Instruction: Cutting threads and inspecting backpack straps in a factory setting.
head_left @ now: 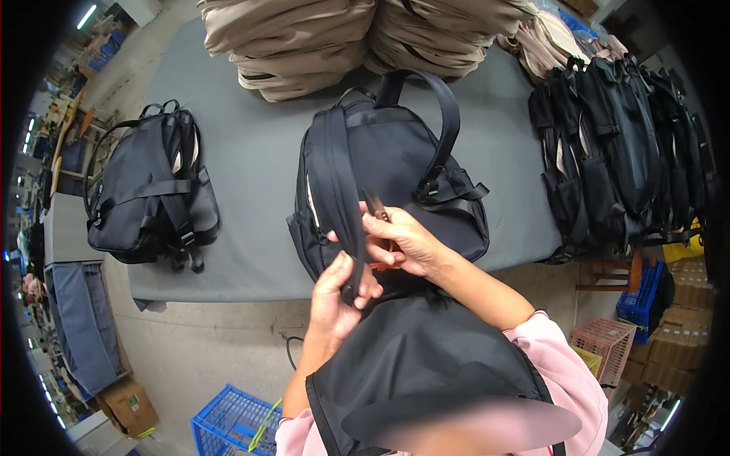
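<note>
Currently the left hand (334,292) is gripping a strap (340,190) of the black backpack (395,175) lying on the grey table (251,175), while the right hand (403,243) is closing its fingers on small snips (376,205). Another backpack (148,190) is lying well apart to the left, with beige bags (304,38) stacked behind and black bags (616,144) crowding the right.

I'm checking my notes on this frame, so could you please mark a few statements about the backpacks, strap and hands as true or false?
1. The left hand grips a shoulder strap of the middle backpack. True.
2. The right hand is empty. False: it holds small snips.
3. A second backpack lies at the table's left end. True.
4. The stacked bags at the far edge are red. False: they are beige.
5. More black bags sit on the right. True.
</note>
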`<state>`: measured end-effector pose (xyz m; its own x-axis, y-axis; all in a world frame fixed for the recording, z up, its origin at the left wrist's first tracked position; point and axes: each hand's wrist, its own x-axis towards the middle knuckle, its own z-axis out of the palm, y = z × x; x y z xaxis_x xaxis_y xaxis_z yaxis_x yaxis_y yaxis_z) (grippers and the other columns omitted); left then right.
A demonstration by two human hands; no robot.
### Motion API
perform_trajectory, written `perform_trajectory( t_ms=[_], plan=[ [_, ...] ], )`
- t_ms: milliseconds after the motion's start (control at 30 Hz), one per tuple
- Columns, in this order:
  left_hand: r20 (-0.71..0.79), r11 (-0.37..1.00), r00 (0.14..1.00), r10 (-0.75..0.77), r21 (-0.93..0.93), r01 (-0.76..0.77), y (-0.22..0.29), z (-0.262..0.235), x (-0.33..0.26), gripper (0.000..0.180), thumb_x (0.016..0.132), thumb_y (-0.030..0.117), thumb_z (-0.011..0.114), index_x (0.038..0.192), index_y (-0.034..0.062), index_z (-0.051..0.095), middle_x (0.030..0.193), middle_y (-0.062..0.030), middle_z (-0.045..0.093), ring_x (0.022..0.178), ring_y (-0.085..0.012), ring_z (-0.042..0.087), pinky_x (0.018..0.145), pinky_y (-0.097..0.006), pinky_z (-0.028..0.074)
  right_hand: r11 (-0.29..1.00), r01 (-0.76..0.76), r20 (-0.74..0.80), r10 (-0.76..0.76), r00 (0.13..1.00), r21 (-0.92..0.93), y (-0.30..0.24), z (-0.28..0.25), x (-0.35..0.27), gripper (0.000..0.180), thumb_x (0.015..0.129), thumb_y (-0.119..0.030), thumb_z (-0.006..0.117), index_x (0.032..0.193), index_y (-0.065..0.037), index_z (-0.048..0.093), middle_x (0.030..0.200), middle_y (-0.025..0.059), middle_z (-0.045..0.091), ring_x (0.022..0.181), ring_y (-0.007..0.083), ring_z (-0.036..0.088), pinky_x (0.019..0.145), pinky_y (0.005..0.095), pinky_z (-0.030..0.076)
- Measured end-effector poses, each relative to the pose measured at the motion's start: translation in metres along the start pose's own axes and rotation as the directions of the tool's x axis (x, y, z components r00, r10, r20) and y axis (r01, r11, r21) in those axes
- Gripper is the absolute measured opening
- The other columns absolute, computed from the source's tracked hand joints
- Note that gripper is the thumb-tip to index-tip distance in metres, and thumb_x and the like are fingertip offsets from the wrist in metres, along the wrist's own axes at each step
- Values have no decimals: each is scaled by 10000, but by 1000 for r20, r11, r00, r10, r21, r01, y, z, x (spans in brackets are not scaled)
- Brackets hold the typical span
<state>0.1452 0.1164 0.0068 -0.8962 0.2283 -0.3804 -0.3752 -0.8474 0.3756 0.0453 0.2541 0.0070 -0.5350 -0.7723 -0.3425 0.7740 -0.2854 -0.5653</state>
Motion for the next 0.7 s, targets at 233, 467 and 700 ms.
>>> perform_trajectory(
  t_ms=[233, 467, 700],
  plan=[
    [50, 664, 969, 241, 720, -202, -13, 5, -17, 366, 907, 282, 558, 1131, 4, 480, 964, -136, 558, 756, -190, 596, 758, -331, 486, 990, 117, -305, -135, 943, -75, 4, 18, -8, 313, 798, -170, 715, 930, -92, 443, 683, -48, 453, 461, 45, 448, 362, 196, 308],
    [780, -532, 473, 409, 625, -571, 9, 33, 11, 281, 657, 130, 720, 823, -36, 565, 1312, -214, 437, 1218, -351, 438, 1004, -540, 293, 788, 396, -266, -555, 788, -471, -2, 20, -12, 278, 811, -127, 682, 1008, -56, 501, 803, -32, 495, 802, 24, 482, 677, 186, 408],
    [560, -132, 699, 445, 813, -567, 14, 19, 18, 410, 844, 238, 638, 1132, -28, 516, 1103, -129, 498, 1012, -241, 491, 885, -331, 394, 829, 371, -292, -510, 809, -418, -3, 13, -32, 205, 957, -214, 487, 971, -38, 591, 590, -42, 426, 513, 21, 391, 554, 210, 432]
  ],
)
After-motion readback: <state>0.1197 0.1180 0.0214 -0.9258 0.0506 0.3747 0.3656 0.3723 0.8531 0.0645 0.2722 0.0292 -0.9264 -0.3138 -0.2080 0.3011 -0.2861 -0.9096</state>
